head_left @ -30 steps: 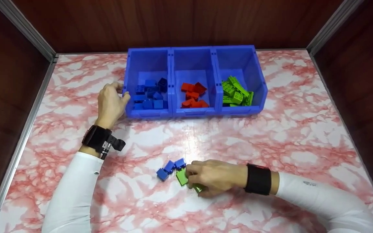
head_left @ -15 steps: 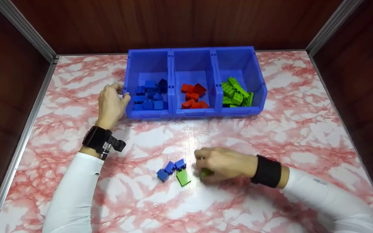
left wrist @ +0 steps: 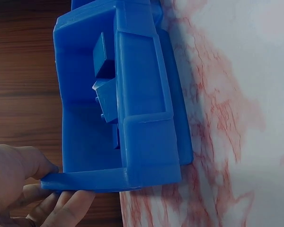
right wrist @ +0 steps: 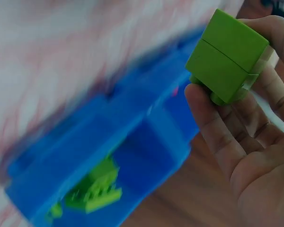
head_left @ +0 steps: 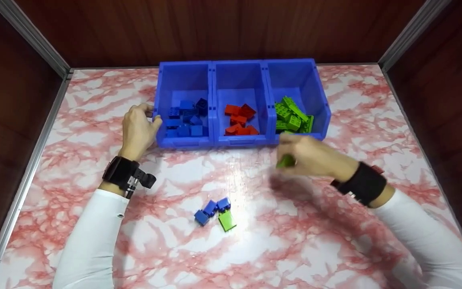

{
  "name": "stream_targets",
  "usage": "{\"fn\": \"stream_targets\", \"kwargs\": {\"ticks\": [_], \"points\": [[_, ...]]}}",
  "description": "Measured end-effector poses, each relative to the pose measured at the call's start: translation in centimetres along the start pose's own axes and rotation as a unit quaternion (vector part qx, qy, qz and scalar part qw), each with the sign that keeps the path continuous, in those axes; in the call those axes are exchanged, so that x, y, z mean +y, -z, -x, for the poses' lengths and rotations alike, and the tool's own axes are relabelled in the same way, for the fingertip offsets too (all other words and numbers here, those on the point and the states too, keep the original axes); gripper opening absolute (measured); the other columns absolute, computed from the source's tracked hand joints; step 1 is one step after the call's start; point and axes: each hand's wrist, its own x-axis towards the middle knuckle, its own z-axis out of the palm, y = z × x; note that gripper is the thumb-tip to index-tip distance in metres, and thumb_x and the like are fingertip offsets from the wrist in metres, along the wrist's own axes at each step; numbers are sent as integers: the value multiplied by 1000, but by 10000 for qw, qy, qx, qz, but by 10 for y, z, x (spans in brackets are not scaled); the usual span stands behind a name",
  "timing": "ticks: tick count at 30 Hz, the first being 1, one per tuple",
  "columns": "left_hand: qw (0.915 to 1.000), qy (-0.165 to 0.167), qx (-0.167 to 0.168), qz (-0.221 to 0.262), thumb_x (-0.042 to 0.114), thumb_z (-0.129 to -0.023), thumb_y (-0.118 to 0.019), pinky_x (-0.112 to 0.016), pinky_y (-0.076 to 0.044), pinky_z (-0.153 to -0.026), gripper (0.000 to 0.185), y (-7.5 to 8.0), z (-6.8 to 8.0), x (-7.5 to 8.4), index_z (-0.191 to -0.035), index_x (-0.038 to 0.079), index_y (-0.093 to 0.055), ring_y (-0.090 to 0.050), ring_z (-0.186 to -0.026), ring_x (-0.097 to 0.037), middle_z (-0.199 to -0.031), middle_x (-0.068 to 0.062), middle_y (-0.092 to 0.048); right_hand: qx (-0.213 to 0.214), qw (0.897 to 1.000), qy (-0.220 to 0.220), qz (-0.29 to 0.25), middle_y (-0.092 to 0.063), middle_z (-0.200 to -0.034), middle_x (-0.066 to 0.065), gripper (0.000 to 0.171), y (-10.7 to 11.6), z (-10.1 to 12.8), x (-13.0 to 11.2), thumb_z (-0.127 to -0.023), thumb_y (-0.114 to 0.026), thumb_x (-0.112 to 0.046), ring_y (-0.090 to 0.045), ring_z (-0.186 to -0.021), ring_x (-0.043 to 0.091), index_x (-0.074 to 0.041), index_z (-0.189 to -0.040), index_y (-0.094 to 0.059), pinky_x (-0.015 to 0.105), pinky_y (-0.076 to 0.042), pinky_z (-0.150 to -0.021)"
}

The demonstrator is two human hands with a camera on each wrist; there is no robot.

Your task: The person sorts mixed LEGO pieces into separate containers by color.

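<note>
My left hand [head_left: 138, 130] pinches the left side wall of a blue three-compartment bin [head_left: 239, 76], thumb inside and fingers outside in the left wrist view. In my right hand [head_left: 311, 155] is a piece of green toy bricks [right wrist: 229, 54], pinched between thumb and fingers, a seam running across it. That hand is in front of the right compartment, overlapping its front lip in the head view. On the table, a green brick [head_left: 227, 221] lies beside three blue bricks [head_left: 209, 208] set in a slanting row.
Inside the bin, blue bricks [head_left: 183, 129] fill the left compartment's floor, red bricks [head_left: 238, 119] lie in the middle one and green bricks [head_left: 294, 121] in the right one. Dark wood panels [head_left: 231, 32] enclose the marbled table [head_left: 167, 249] at the back and sides.
My right hand has lifted a green piece from beside the loose bricks and carried it up and right to the bin's front. My left hand stays on the bin wall.
</note>
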Motion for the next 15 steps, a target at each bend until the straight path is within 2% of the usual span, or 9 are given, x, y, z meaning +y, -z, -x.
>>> {"fn": "stream_targets", "kwargs": {"ticks": [4, 10, 15], "points": [[10000, -72, 33, -30, 10, -96, -65, -54, -49, -104, 32, 1, -1, -1, -121, -9, -69, -65, -114, -45, -117, -29, -72, 400, 9990, -217, 46, -66, -94, 6, 19, 22, -2, 21, -81, -90, -16, -66, -73, 8, -6, -90, -77, 18, -59, -61], [10000, -34, 16, 21, 10, -96, -65, -54, -50, -103, 32, 1, -1, 0, -121, -9, -69, -65, -114, -45, -119, -29, -71, 1099, 9904, -577, 602, -66, -95, 8, 19, 36, -13, 52, -81, -91, -15, -63, -73, 13, -7, -94, -79, 26, -57, -59], [10000, 48, 1, 82, 10, -96, -66, -53, -51, -103, 32, -1, -1, 0, -122, -8, -69, -66, -114, -45, -120, -28, -71, 1017, 9899, -676, 717, -67, -100, 11, 18, 31, -24, 74, -85, -89, -15, -67, -79, 19, -6, -97, -79, 37, -61, -68]]}}
